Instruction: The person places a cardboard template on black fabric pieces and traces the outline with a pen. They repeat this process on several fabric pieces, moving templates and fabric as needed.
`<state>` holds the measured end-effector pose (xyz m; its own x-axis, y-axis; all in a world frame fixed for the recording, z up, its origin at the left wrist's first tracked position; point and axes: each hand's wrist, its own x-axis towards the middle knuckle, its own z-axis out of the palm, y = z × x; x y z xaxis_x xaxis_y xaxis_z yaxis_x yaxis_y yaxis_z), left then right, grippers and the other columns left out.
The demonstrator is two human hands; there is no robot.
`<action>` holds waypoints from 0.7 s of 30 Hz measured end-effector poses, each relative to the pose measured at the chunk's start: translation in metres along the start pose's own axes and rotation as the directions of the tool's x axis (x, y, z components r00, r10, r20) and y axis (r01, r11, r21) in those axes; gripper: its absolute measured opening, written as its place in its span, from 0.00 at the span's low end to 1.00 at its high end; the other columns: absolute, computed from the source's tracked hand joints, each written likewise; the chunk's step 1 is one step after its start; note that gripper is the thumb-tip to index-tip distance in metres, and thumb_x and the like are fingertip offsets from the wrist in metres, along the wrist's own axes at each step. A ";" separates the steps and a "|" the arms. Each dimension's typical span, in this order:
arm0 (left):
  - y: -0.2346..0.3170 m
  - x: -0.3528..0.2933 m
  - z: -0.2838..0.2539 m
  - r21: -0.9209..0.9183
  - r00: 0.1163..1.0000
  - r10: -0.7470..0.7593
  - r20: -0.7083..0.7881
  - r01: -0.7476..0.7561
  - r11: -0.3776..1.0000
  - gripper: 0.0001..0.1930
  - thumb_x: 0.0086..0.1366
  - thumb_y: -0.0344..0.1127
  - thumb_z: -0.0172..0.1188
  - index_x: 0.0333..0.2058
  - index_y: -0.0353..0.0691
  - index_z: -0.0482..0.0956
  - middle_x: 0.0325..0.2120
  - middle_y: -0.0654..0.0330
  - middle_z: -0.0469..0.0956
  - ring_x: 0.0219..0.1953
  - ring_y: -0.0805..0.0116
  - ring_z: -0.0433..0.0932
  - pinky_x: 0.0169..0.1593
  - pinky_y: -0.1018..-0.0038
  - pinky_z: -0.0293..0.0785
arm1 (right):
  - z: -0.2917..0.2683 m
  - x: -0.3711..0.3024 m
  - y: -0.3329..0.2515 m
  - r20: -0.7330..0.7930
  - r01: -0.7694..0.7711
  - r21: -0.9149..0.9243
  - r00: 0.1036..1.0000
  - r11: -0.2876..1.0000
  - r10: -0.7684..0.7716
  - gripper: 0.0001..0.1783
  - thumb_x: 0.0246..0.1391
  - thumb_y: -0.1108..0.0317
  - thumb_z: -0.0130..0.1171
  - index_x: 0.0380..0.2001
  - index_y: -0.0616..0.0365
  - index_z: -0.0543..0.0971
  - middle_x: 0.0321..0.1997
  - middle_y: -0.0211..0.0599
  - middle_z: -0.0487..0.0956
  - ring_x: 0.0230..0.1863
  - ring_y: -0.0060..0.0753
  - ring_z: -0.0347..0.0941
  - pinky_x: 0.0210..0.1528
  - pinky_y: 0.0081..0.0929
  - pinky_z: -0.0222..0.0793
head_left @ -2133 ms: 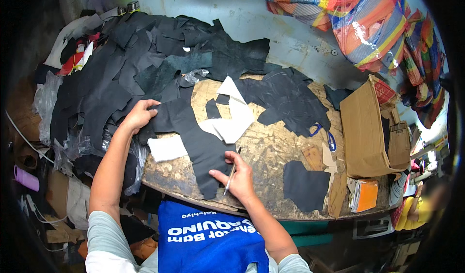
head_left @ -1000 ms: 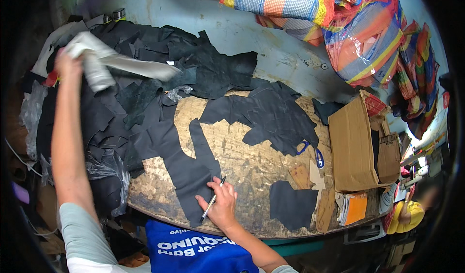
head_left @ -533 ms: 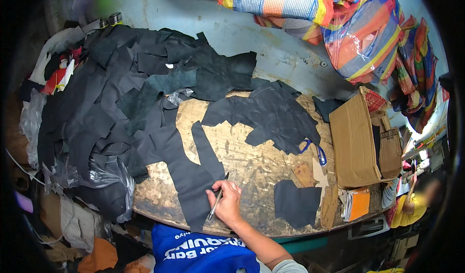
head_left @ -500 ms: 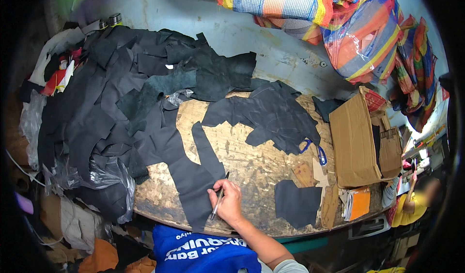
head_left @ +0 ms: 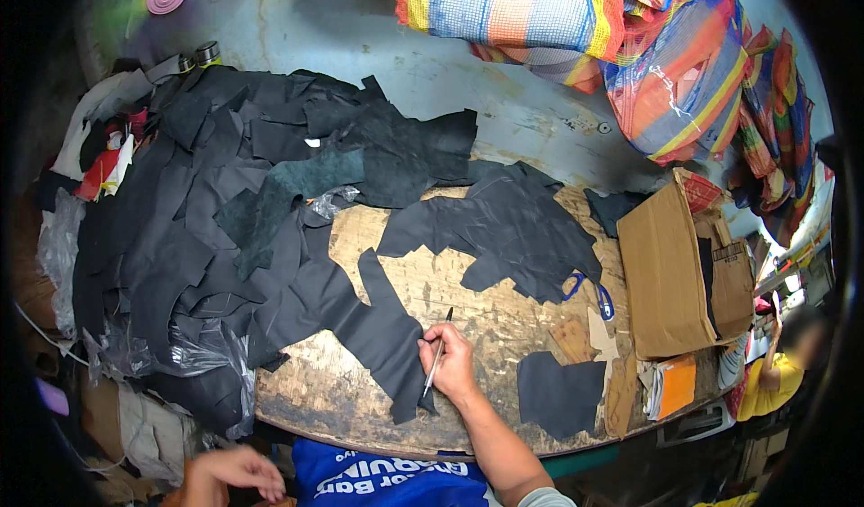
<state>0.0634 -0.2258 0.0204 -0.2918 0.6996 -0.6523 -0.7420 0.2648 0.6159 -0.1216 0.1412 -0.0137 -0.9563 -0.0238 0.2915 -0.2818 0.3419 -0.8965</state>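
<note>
My right hand [head_left: 447, 360] is closed around a pen [head_left: 436, 365], held upright in its fingers. Beneath and beside that hand lies a black leather piece [head_left: 382, 327], its narrow end near the table's front edge. Off the front edge, at the lower left, my left hand [head_left: 241, 469] hangs apart from the table with its fingers stretched out and nothing in them. A separate black leather piece [head_left: 560, 394] lies to the right of my right hand. Further back sits a wide stack of dark cut leather [head_left: 522, 224].
A big heap of black leather [head_left: 207, 183] covers the left of the wooden table [head_left: 333, 399]. Blue-handled scissors [head_left: 605, 303], brown card shapes [head_left: 573, 338] and a cardboard box [head_left: 661, 273] are at the right. Striped mesh sacks [head_left: 675, 75] hang behind. A person in yellow [head_left: 772, 385] is far right.
My left hand has come into view at the lower left. My right hand, still with the pen, has shifted right, and the leather piece by it has swung rightward.
</note>
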 end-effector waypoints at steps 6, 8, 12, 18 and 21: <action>0.257 0.097 -0.082 0.905 0.274 0.893 -0.356 -0.135 0.403 0.15 0.56 0.40 0.63 0.33 0.32 0.78 0.25 0.57 0.78 0.28 0.70 0.76 0.33 0.73 0.72 | -0.002 -0.001 0.009 -0.009 0.034 0.094 0.999 0.995 -0.033 0.08 0.45 0.80 0.60 0.27 0.62 0.71 0.26 0.34 0.73 0.21 0.19 0.69 0.24 0.19 0.64; 0.301 0.155 -0.126 0.925 -0.074 0.948 -0.309 0.209 0.318 0.21 0.51 0.44 0.67 0.36 0.32 0.78 0.27 0.50 0.78 0.32 0.52 0.78 0.37 0.62 0.73 | -0.003 -0.001 0.011 -0.002 0.007 0.135 1.000 0.991 -0.006 0.08 0.45 0.80 0.61 0.27 0.61 0.71 0.26 0.33 0.73 0.21 0.19 0.69 0.24 0.19 0.64; 0.317 0.203 -0.187 0.696 -0.036 0.825 -0.563 0.518 0.497 0.17 0.53 0.42 0.65 0.33 0.32 0.79 0.25 0.46 0.78 0.33 0.44 0.78 0.39 0.58 0.72 | -0.004 0.000 0.014 0.006 0.025 0.152 1.000 0.988 -0.026 0.08 0.45 0.80 0.61 0.27 0.61 0.71 0.25 0.32 0.73 0.22 0.18 0.70 0.25 0.18 0.66; 0.352 0.141 -0.182 0.204 0.370 0.679 -0.634 -0.767 0.608 0.09 0.68 0.40 0.49 0.39 0.43 0.72 0.28 0.61 0.78 0.34 0.65 0.80 0.28 0.68 0.74 | -0.006 0.003 0.014 0.045 0.012 0.158 0.999 0.987 -0.019 0.09 0.45 0.81 0.62 0.26 0.60 0.71 0.27 0.30 0.75 0.23 0.15 0.68 0.27 0.14 0.66; 0.373 0.099 -0.150 0.204 0.343 0.767 -0.542 -0.832 0.516 0.12 0.65 0.42 0.53 0.40 0.40 0.73 0.31 0.61 0.77 0.37 0.62 0.80 0.38 0.59 0.80 | -0.006 0.003 0.013 0.026 0.033 0.167 0.999 0.985 -0.038 0.08 0.45 0.80 0.61 0.27 0.62 0.71 0.24 0.32 0.72 0.20 0.20 0.67 0.25 0.18 0.64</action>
<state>-0.3332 -0.1574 0.1195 -0.9965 0.0833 0.0097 -0.0167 -0.3104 0.9505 -0.1280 0.1510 -0.0229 -0.9466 -0.0615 0.3165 -0.3225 0.1788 -0.9295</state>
